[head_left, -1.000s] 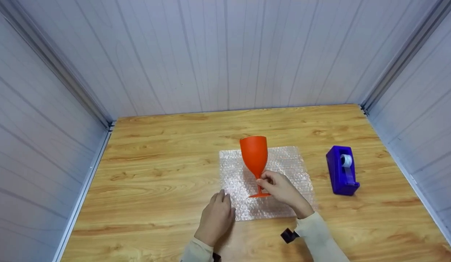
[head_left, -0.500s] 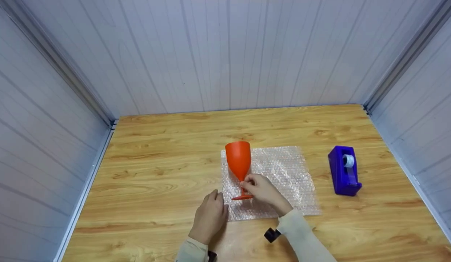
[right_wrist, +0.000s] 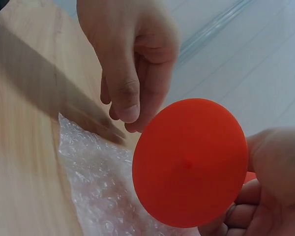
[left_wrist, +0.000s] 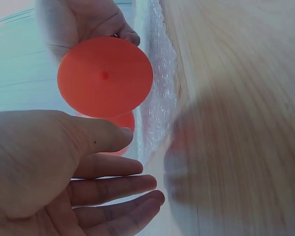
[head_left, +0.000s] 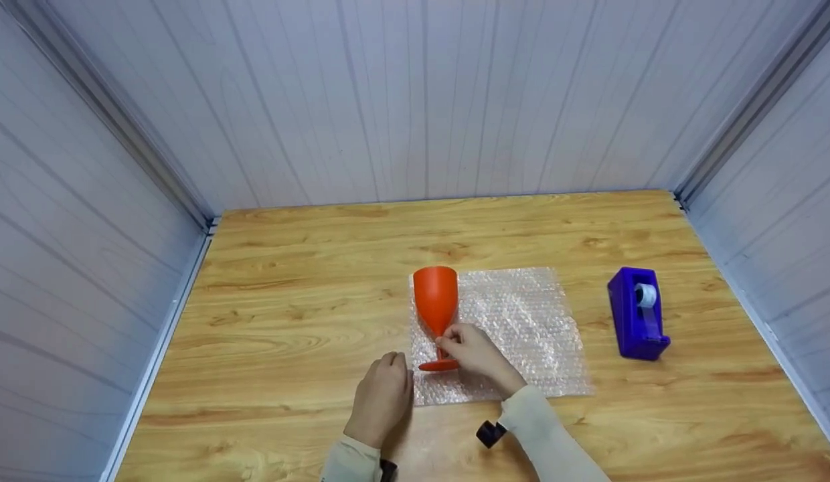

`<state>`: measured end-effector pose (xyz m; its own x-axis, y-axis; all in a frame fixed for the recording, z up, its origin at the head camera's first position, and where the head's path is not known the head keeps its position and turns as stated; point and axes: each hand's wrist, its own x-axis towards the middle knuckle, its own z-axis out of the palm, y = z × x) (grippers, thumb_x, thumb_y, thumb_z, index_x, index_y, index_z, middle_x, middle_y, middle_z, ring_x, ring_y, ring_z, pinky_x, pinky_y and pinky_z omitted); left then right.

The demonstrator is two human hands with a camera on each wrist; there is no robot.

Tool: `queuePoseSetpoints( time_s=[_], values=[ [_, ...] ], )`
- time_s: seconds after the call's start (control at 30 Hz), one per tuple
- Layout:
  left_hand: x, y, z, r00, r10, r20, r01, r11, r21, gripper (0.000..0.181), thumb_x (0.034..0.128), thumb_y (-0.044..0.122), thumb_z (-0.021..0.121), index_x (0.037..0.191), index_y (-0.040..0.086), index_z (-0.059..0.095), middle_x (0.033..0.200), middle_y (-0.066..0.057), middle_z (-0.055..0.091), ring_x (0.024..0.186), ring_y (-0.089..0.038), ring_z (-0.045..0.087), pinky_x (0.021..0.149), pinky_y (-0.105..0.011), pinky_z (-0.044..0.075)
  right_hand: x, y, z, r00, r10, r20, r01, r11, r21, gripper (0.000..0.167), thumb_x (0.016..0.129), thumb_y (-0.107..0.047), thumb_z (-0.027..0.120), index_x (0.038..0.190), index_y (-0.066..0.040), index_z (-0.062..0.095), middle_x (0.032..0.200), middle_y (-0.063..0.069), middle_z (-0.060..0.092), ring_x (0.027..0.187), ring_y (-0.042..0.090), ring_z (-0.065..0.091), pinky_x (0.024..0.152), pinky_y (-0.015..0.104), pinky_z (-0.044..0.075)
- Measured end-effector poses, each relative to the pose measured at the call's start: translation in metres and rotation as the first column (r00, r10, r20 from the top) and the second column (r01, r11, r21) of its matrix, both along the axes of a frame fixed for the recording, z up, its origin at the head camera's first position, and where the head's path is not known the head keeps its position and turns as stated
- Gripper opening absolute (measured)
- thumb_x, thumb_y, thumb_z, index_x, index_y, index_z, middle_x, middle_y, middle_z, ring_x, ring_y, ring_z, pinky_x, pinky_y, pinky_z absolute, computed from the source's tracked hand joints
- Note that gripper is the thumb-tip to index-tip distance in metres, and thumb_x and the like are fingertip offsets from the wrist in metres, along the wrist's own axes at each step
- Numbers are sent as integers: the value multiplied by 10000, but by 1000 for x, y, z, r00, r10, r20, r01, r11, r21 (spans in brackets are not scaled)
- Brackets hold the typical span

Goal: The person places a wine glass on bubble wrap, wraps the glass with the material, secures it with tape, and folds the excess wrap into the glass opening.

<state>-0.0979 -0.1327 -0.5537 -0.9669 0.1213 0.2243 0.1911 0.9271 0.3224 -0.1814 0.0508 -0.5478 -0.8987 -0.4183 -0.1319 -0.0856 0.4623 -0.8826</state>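
Note:
My right hand (head_left: pixel 478 356) pinches the stem of an orange goblet (head_left: pixel 436 294) between thumb and fingers. The goblet is over the left part of a square sheet of bubble wrap (head_left: pixel 529 328), its bowl pointing away from me. In both wrist views its round foot (right_wrist: pixel 189 162) faces the camera; whether it touches the wrap I cannot tell. My left hand (head_left: pixel 380 398) is by the sheet's left edge, near the goblet's foot. Its fingers (left_wrist: pixel 115 189) are extended and loosely bent, holding nothing. The goblet's far side is hidden.
A blue tape dispenser (head_left: pixel 636 314) with a roll of clear tape stands on the wooden table (head_left: pixel 288 301), right of the bubble wrap. Pale panels (head_left: pixel 422 100) wall the table at the back and on both sides.
My right hand has moved the goblet left and slightly lower, from the middle of the wrap to its left edge. My left hand has shifted slightly left.

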Motion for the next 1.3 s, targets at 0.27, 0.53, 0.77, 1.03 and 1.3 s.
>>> queuePoseSetpoints(
  time_s=[0.27, 0.53, 0.77, 1.03, 1.3],
  values=[
    [-2, -1, 2, 999, 17, 48, -18, 1000, 12, 221, 941, 117, 668, 1035, -84, 672, 1008, -209, 665, 845, -350, 662, 697, -463, 594, -1, -5, -5, 1000, -16, 1, 16, 999, 35, 205, 969, -198, 627, 834, -50, 671, 689, -30, 545, 623, 112, 472, 583, 273, 413],
    [-22, -9, 20, 982, 63, 177, -88, 987, 134, 402, 1020, 264, 585, 1175, -101, 651, 1150, -246, 658, 1019, -399, 653, 890, -511, 547, -2, -5, -5, 1000, -29, 2, 28, 999, 34, 193, 971, -198, 641, 855, -53, 696, 731, -26, 592, 655, 122, 503, 617, 288, 443],
    [-60, -8, 33, 965, 84, 249, -172, 919, 355, 592, 1010, 407, 583, 1326, -93, 573, 1203, -249, 636, 1111, -386, 617, 985, -513, 491, -1, -5, -5, 1000, -16, 5, 16, 999, 29, 178, 970, -184, 649, 868, -49, 705, 758, -11, 638, 672, 129, 540, 644, 299, 479],
    [-83, 1, 13, 937, 64, 343, -222, 868, 445, 727, 950, 566, 597, 1252, -95, 583, 717, -53, 505, 669, -224, 527, 630, -348, 465, -2, -7, -8, 1000, -13, -9, 13, 1000, 21, 176, 953, -169, 647, 842, -42, 699, 707, -25, 595, 617, 113, 500, 582, 273, 450],
    [-94, 6, 4, 941, 88, 327, -253, 824, 507, 643, 928, 545, 647, 1138, -62, 612, 803, -103, 609, 663, -224, 546, 600, -341, 486, -4, -5, -8, 1000, -1, -20, 1, 1000, 17, 205, 955, -166, 641, 790, -47, 672, 645, -52, 520, 573, 92, 446, 539, 257, 390]
  ],
)
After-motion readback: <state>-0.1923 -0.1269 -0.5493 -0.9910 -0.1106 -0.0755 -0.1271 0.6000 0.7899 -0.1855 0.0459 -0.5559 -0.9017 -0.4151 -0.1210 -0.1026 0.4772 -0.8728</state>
